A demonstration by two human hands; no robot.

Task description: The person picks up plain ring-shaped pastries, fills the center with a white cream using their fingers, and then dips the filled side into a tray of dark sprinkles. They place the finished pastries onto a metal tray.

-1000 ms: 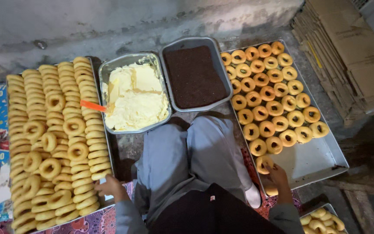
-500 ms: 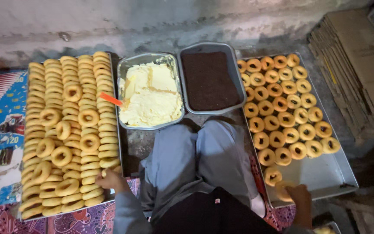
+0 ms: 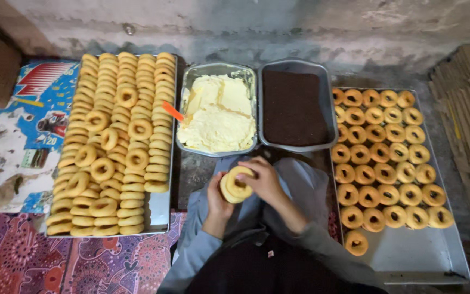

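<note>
**Reporter:** Holding what, in the head view?

**Photographer:** A ring biscuit [image 3: 236,185], just in front of the cream tray [image 3: 217,113]. The left hand [image 3: 217,197] cups its edge from below; the right hand [image 3: 264,179] has fingers clenched over its top rim.

**Reporter:** Which way does it face?

**Photographer:** Hole up toward the camera, tilted slightly. It is round, so there is no true long axis.

**Reporter:** The risk?

**Photographer:** I'd judge a hard pinch could snap the ring, or a loose one drop it on the grey trousers [image 3: 300,188], short of the filled-biscuit tray [image 3: 425,256] right of the cream.
</note>
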